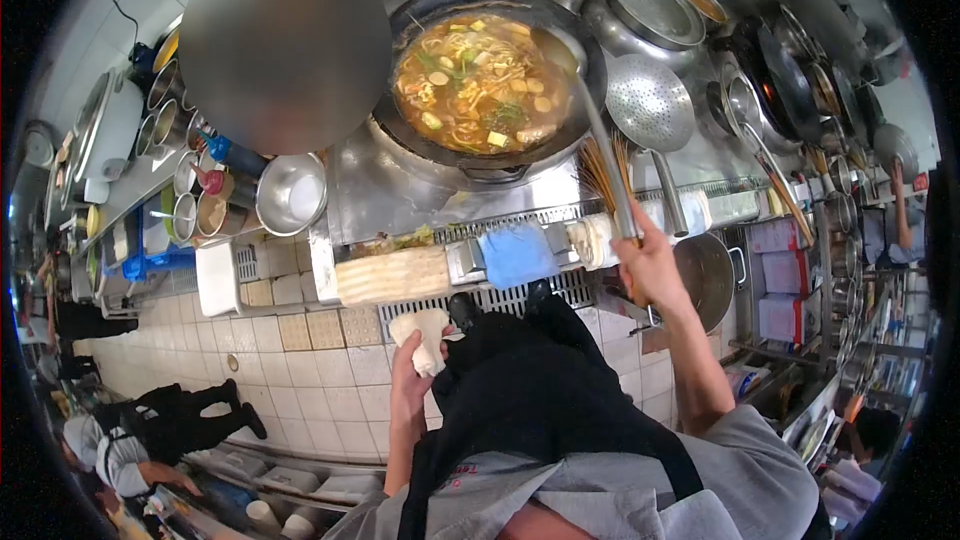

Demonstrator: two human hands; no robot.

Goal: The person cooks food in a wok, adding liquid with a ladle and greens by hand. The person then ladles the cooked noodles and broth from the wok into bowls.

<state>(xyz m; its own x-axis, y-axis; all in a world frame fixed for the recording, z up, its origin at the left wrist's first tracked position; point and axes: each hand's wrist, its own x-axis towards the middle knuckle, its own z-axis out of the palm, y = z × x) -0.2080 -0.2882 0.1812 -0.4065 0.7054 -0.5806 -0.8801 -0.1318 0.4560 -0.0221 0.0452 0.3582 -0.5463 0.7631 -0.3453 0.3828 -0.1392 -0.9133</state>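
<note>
My right hand [650,265] is wrapped round the handle of a long ladle [592,105], whose bowl dips into the right side of the soup. That soup [470,85], orange-brown with noodles, vegetables and pale yellow cubes, fills much of a big dark wok [395,105] on the stove. In front of my waist, my left hand [412,365] grips a folded cream cloth [425,333], held away from the wok. A perforated skimmer [650,100] lies just right of the wok, and a bamboo brush [605,175] stands beside the ladle's handle.
Folded towels, among them a blue cloth [517,253], lie along the stove's front edge. A steel bowl [291,192] stands left of the wok. Below the right side is a large pot [705,285]. Other people work at the far left and right, one person [150,440] at lower left.
</note>
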